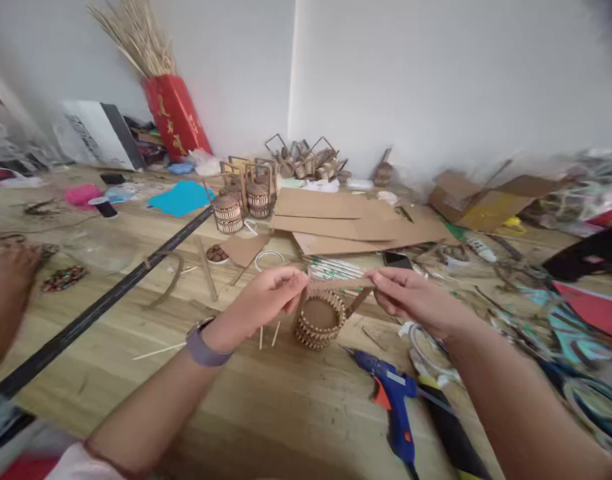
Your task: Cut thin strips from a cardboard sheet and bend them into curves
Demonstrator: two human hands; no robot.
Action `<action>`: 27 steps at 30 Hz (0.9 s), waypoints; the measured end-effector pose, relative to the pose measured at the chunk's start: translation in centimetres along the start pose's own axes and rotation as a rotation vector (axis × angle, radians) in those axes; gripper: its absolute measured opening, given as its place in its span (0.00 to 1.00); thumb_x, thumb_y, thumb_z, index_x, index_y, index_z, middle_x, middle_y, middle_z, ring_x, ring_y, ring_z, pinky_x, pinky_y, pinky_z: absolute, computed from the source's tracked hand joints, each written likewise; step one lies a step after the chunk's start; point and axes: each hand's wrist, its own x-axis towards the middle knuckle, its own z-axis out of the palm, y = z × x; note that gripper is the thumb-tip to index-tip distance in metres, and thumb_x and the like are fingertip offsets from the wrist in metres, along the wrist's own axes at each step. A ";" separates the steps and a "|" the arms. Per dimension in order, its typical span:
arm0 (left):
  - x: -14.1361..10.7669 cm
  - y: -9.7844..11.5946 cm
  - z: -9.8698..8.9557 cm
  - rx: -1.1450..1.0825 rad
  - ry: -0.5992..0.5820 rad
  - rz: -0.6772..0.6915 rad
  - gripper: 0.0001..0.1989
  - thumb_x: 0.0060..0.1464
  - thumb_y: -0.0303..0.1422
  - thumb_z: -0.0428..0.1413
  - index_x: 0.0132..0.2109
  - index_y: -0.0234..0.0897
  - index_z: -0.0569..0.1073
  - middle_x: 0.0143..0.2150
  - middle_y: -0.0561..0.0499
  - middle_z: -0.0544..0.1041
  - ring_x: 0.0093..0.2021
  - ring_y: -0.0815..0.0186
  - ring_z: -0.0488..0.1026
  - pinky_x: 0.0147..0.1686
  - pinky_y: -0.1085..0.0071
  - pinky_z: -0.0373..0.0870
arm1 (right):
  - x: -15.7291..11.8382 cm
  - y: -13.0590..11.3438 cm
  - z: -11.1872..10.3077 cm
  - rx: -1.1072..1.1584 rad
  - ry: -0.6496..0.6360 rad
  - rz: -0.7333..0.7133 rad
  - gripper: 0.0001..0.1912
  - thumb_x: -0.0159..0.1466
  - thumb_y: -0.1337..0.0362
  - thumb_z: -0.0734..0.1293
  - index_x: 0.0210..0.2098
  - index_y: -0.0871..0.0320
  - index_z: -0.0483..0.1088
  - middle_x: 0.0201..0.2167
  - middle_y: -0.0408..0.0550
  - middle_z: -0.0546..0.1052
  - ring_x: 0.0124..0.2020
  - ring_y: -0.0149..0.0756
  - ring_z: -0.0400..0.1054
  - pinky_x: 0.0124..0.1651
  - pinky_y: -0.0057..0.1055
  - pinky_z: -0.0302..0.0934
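A small round basket [320, 323] with beaded-looking slatted sides stands on the wooden table in front of me. Above its opening runs a flat brown strip [340, 285], like a handle, with darker legs angling down at both sides. My left hand [273, 293] pinches the strip's left end between thumb and fingers. At the other end, my right hand [411, 297] is closed on the strip's corner in the same way. Whether the legs are fixed to the basket cannot be made out. A blue glue gun [393, 393] lies right of the basket, its nozzle pointing towards it.
Cardboard sheets [331, 203] lie behind my hands, with finished-looking handled baskets [259, 197] to their left. A long black bar [101, 297] crosses the left side. Another person's hand [9, 273] is at the far left. An open carton [491, 200] stands back right.
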 end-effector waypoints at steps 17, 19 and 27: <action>1.2 -1.5 -0.5 -0.308 -0.188 -0.098 0.26 0.57 0.56 0.55 0.29 0.37 0.62 0.15 0.61 0.65 0.12 0.78 0.52 0.12 0.80 0.47 | 0.8 0.9 0.1 0.203 -0.202 0.036 0.24 0.60 0.41 0.67 0.35 0.55 0.62 0.08 0.30 0.61 0.07 0.19 0.39 0.12 0.22 0.28; 1.2 -1.4 -0.5 -0.323 -0.190 -0.106 0.26 0.56 0.56 0.55 0.29 0.37 0.62 0.15 0.61 0.66 0.11 0.78 0.53 0.11 0.81 0.47 | 0.8 1.0 0.1 0.210 -0.199 0.040 0.24 0.60 0.41 0.67 0.35 0.55 0.61 0.08 0.30 0.62 0.07 0.19 0.39 0.12 0.22 0.29; 1.1 -1.5 -0.5 -0.345 -0.179 -0.118 0.25 0.56 0.55 0.56 0.29 0.37 0.63 0.15 0.60 0.68 0.11 0.78 0.56 0.10 0.83 0.49 | 0.7 1.1 0.5 0.228 -0.194 0.040 0.25 0.59 0.39 0.68 0.34 0.54 0.60 0.07 0.28 0.60 0.05 0.20 0.38 0.11 0.21 0.29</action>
